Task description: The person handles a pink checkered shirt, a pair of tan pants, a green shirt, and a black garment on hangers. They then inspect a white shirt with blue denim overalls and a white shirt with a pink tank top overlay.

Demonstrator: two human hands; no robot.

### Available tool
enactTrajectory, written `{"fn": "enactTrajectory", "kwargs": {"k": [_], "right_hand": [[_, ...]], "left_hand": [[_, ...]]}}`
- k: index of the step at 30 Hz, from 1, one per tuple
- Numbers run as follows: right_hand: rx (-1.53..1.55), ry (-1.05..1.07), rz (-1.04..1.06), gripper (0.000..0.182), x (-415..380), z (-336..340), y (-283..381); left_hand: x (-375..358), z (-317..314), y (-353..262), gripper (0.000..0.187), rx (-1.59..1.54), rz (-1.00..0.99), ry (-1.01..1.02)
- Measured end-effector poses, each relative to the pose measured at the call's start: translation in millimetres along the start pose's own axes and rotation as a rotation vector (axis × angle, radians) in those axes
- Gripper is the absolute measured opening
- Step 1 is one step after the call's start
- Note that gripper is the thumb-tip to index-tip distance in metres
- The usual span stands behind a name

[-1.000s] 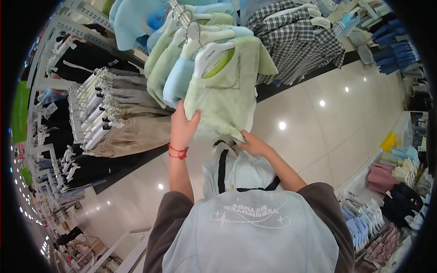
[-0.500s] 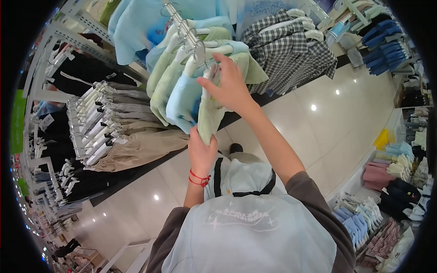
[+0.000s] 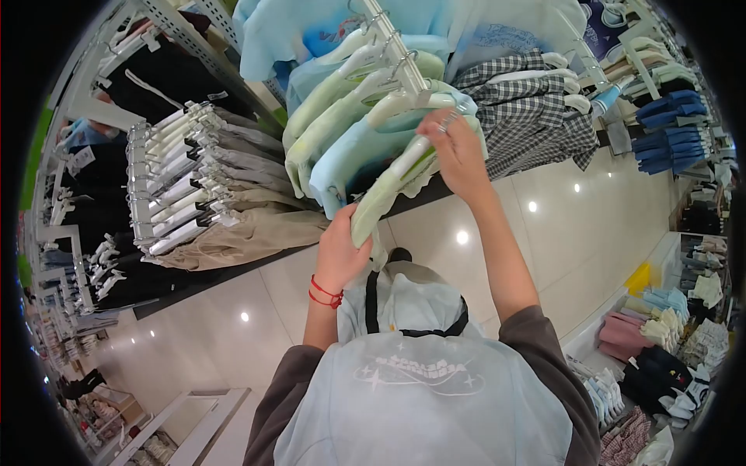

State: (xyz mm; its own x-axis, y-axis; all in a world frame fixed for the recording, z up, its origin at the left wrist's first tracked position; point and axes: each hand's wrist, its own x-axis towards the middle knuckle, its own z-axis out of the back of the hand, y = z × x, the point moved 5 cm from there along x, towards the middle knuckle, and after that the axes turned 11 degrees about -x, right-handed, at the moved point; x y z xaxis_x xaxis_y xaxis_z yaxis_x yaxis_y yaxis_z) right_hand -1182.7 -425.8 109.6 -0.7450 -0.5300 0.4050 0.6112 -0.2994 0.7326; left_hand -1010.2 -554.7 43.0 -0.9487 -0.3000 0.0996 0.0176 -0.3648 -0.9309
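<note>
My left hand (image 3: 339,247) grips the near shoulder of a pale green shirt (image 3: 374,205) that hangs on a white hanger (image 3: 409,158). Closed around the top of that hanger, just below the rail's end, is my right hand (image 3: 457,155); a bit of the metal hook (image 3: 446,119) shows at its fingers. The hook looks free of the white rail (image 3: 404,70). Behind the shirt, a light blue shirt (image 3: 342,161) and several pale green shirts (image 3: 322,124) hang on the rail.
Black-and-white checked shirts (image 3: 524,101) hang to the right of the rail. At the left, beige trousers (image 3: 249,237) and grey ones hang on white hangers. Shiny floor tiles (image 3: 497,213) lie below, with a low shelf of folded clothes (image 3: 625,332) at the right.
My right hand, spread beside the hook before, has closed on the hanger's top. The green shirt has come away from the rail's end and tilted to the right, my left hand still on it.
</note>
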Motion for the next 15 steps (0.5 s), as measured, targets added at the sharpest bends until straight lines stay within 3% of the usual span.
{"fn": "enactTrajectory", "kwargs": {"k": [5,7,9,10,13,15], "right_hand": [[0.123,-0.297,0.031,0.033,-40,22,-15],[0.321,-0.449,-0.020,0.037,-51,32,-24],[0.586,-0.586,-0.113,0.040,-51,47,-26],[0.655,-0.587,-0.103,0.040,-51,53,-24],[0.829,-0.573,-0.060,0.040,-59,74,-15],[0.910,-0.541,0.002,0.041,-67,90,-7]], "left_hand": [[-23,-33,-13,0.055,0.058,0.004,0.213],[-39,-62,-37,0.063,-0.065,-0.129,0.386],[-49,-85,-47,0.064,-0.267,-0.136,0.531],[-52,-91,-50,0.064,-0.369,-0.142,0.602],[-50,-96,-42,0.062,-0.272,-0.259,0.767],[-48,-98,-28,0.058,-0.281,-0.238,0.692]]}}
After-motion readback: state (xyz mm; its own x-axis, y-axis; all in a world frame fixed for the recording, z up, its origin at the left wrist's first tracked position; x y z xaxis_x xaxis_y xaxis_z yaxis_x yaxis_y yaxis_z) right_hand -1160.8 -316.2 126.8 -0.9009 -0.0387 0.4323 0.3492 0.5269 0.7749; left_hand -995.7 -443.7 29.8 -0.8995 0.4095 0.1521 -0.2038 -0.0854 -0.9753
